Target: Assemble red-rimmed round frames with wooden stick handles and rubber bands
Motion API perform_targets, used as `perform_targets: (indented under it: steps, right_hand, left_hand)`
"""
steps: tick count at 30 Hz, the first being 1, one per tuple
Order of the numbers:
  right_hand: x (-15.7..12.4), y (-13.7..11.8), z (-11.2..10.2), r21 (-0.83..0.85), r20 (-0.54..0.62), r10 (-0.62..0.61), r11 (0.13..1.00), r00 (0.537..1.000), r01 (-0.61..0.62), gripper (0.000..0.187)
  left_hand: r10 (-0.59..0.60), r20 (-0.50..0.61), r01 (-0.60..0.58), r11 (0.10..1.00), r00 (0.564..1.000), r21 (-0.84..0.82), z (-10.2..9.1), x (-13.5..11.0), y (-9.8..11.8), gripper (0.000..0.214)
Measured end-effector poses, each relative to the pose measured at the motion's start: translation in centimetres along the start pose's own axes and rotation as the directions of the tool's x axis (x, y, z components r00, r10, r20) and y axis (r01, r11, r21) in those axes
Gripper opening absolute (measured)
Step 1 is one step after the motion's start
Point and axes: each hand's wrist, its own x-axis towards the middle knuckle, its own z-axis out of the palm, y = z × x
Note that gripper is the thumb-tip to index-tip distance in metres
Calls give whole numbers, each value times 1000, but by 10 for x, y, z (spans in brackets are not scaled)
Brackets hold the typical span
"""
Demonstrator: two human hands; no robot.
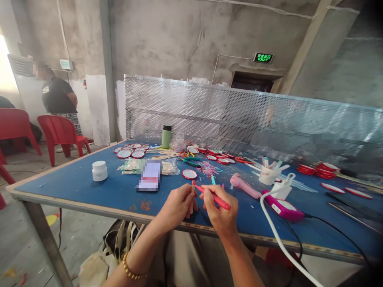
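Observation:
My left hand [178,202] is closed around a flat wooden craft stick [192,199], held upright near the table's front edge. The stick's top end is red. Pinched in my right hand [222,208] is a red marker [220,200], its tip pointing left at or very close to that red end; I cannot tell whether they touch. Just beyond my hands lies a round, red-rimmed disc [189,174]. A teal pen [213,180] and a heap of pink and blue thin pieces [211,169] are behind my right hand.
On the blue table [77,195] are a white jar [99,171], a phone [150,176], bagged sticks [170,167], a green bottle [166,136], a pink glue gun [243,185], a pen cup [266,175] and a magenta box [284,207] with cables. A perforated metal screen [191,107] stands behind. A person [60,95] stands far left.

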Motion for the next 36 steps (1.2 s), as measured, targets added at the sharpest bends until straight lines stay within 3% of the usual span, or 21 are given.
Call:
perform_targets:
  steps: [10,36]
  right_hand:
    - [0,-1,1,-7,-42,-7,1000,999,7,18]
    - [1,-4,0,48,14,-47,998,999,46,16]
  left_hand:
    - [4,-2,-4,1000,1000,-13,-1,-1,0,22]
    - [-2,-14,2,1000,1000,31,-1,0,8,29]
